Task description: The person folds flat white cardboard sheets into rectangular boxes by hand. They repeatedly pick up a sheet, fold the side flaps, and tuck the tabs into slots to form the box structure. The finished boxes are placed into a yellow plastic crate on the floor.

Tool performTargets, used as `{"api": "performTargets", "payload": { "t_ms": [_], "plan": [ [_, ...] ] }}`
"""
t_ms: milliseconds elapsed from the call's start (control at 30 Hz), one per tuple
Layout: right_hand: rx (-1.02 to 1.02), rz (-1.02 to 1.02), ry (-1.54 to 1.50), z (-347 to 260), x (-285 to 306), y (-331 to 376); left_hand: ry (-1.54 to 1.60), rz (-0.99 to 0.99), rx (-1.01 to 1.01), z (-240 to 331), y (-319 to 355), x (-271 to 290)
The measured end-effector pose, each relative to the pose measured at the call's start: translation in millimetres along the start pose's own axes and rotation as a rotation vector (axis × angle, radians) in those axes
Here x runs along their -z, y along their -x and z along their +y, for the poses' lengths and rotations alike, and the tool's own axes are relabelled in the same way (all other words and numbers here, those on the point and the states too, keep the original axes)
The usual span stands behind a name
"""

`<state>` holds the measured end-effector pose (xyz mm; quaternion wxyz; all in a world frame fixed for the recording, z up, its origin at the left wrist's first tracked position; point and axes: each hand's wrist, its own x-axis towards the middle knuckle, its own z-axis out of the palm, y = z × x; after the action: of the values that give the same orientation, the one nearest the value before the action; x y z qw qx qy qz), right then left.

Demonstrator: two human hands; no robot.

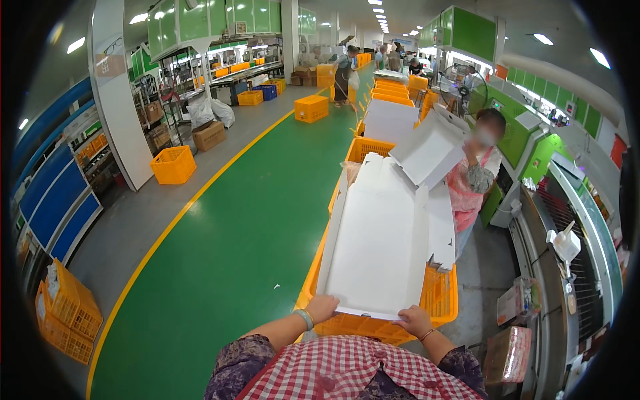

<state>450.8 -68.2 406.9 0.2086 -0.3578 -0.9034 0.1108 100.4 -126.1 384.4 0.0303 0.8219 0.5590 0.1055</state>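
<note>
Two hands on one white cardboard sheet.
Left hand (322, 308) and right hand (415, 321) each clamp the near edge of the flat cardboard sheet (377, 247) lying atop an orange crate (440, 300); beyond, one co-worker (475, 180) lifts a second sheet (430, 148).

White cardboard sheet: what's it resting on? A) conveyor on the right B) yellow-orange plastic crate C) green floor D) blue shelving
B: the white cardboard sheet lies flat across the top of the yellow-orange crate, with the left hand and right hand gripping its near edge.
</note>
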Motion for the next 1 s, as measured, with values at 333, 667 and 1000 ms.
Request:
{"api": "performTargets", "payload": {
  "t_ms": [333,667,1000],
  "plan": [
    [-0.162,0.001,0.061,-7.7,-3.3,8.2,0.199,-0.270,0.074,-1.2,-4.8,29.8],
    [-0.144,0.053,-0.016,1.7,-11.6,15.9,0.346,-0.376,0.058,-9.7,-14.2,43.2],
    [-0.136,0.053,0.085,-7.9,-10.3,25.7,0.317,-0.382,0.081,-2.5,-13.3,52.0]
  ]
}}
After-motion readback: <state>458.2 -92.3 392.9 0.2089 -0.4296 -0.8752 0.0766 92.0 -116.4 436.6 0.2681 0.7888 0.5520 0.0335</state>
